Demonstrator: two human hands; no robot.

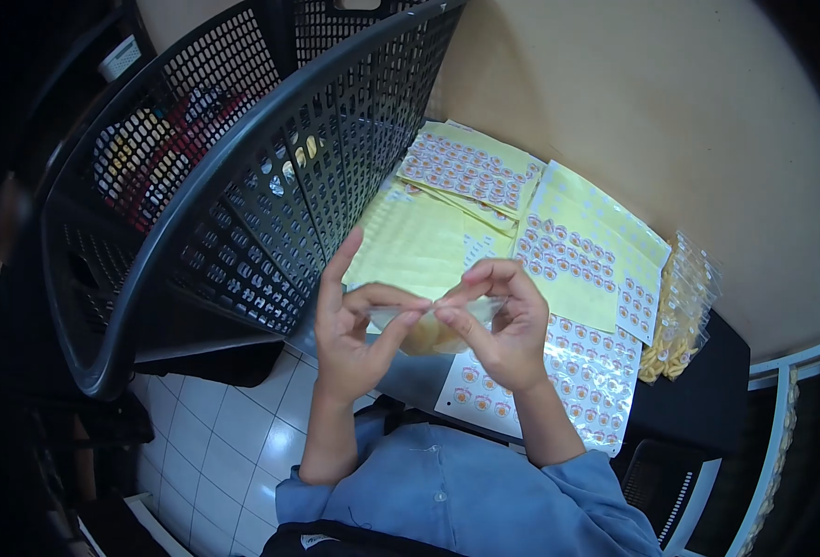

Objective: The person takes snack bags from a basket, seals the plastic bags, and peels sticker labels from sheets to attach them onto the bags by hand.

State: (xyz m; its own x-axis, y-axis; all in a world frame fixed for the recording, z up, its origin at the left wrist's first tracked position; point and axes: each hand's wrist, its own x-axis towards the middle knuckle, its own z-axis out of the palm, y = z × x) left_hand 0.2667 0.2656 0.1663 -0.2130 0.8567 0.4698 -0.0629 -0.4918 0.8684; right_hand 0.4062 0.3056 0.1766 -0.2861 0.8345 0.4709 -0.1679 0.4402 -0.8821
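Between both hands hangs a small clear plastic bag (426, 339) with something pale yellowish inside, too blurred to name. My left hand (352, 325) pinches the bag's top edge between thumb and index finger, its other fingers raised. My right hand (505, 320) pinches the same edge close beside, fingers curled. The thumbs and index fingertips nearly meet at the middle of the edge. Below and behind the hands lies a white sheet of round stickers (577, 385) with orange and pink prints.
A large dark plastic basket (215, 186) with perforated walls stands at left, holding colourful items. Yellow sticker backing sheets (568, 302) overlap on the table against the wall. Clear bags of yellowish sticks (679, 316) lie at right. White floor tiles (233, 427) show below left.
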